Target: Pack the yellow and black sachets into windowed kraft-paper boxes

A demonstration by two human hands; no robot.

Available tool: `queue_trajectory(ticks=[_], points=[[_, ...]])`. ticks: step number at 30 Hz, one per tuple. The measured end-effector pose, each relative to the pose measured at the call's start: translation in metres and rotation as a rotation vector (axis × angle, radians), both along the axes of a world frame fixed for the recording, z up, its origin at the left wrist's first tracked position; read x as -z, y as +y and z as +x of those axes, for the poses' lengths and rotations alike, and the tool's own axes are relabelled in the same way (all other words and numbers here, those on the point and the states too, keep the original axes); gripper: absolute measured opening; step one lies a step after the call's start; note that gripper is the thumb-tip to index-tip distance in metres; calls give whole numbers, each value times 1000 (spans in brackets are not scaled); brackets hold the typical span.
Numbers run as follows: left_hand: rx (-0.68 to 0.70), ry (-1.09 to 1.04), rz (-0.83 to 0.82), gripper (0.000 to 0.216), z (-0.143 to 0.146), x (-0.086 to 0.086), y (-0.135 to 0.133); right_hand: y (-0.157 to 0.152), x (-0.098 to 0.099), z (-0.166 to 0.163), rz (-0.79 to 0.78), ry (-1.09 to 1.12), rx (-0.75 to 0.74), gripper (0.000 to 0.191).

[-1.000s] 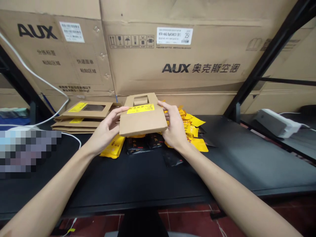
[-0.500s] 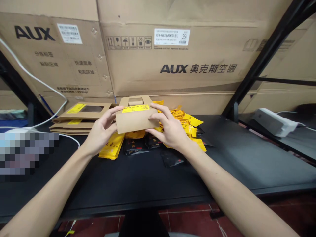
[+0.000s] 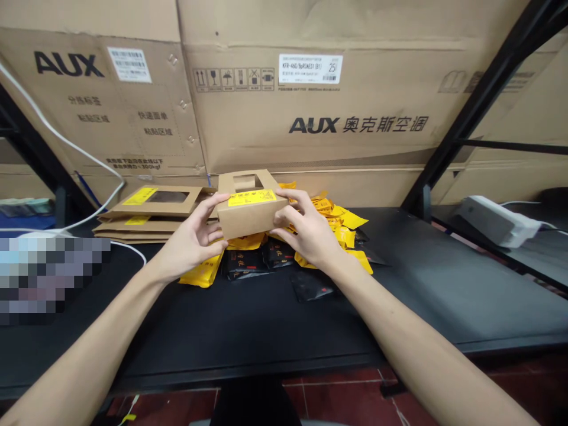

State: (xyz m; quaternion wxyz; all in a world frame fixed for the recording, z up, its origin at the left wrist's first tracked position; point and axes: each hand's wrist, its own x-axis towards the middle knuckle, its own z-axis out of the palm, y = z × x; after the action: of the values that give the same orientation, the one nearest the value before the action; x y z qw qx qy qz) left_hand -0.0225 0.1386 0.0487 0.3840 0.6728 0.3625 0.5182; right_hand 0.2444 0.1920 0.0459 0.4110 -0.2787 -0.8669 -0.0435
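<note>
Between my two hands is a brown cardboard box [image 3: 247, 220] with a yellow label along its upper edge and a cut-out window in its top. My left hand [image 3: 195, 236] grips its left end, thumb low and fingers on top. At the right end, my right hand [image 3: 308, 228] pinches the box with curled fingers. Below and behind it lie yellow packets [image 3: 202, 272] and black packets [image 3: 246, 263], partly hidden by the box and my right hand. Flattened brown boxes [image 3: 133, 226] with windows and yellow labels are stacked to the left.
Large AUX cartons [image 3: 355, 94] stand behind the black table [image 3: 248, 337]. A white cable [image 3: 100, 157] runs down on the left. Black metal posts [image 3: 452, 124] frame the right side, with a white device [image 3: 497, 220] beyond them. A blurred patch covers the left edge.
The box has shifted slightly right and tilted, so more of its windowed top shows. My left thumb has moved from the front face to the box's lower left corner.
</note>
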Motion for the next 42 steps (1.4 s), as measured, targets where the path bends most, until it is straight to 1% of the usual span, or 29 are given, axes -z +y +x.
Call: queue_trajectory(ticks=[3,6,11,13,16,18,19,22,25,29,32,34,36,39,42], points=[[-5,-1,12,79,2,1,2,1,0,-1,10,5,7,11],[-38,1,31,78,3,1,3,0,1,-2,13,16,-10,10],[-97,-16,55,74,2,4,6,0,2,-4,11,29,-39,14],[-112,-22,56,72,2,5,6,1,3,-4,21,53,-53,26],[-126,-30,72,68,3,5,7,3,6,-5,24,120,-55,55],[-124,-41,84,66,3,5,6,4,7,-4,10,155,-44,63],[-122,-45,82,64,3,5,6,5,8,-4,2,163,-39,63],[-124,-67,65,57,2,6,5,5,10,-4,0,170,-29,55],[-139,-88,60,52,1,5,5,5,11,-5,34,193,-28,49],[-169,-83,74,49,2,4,3,3,11,-7,60,191,0,46],[-212,-104,37,40,3,3,2,0,11,-9,53,165,0,34],[-242,-159,1,38,2,3,2,-3,10,-12,42,141,-25,25],[-268,-237,-25,43,0,1,3,-7,10,-14,38,110,-49,20],[-287,-367,-65,53,-2,-4,0,-10,10,-17,76,76,-79,19],[-234,-404,-139,79,1,-9,-6,-11,10,-18,183,77,-135,21]])
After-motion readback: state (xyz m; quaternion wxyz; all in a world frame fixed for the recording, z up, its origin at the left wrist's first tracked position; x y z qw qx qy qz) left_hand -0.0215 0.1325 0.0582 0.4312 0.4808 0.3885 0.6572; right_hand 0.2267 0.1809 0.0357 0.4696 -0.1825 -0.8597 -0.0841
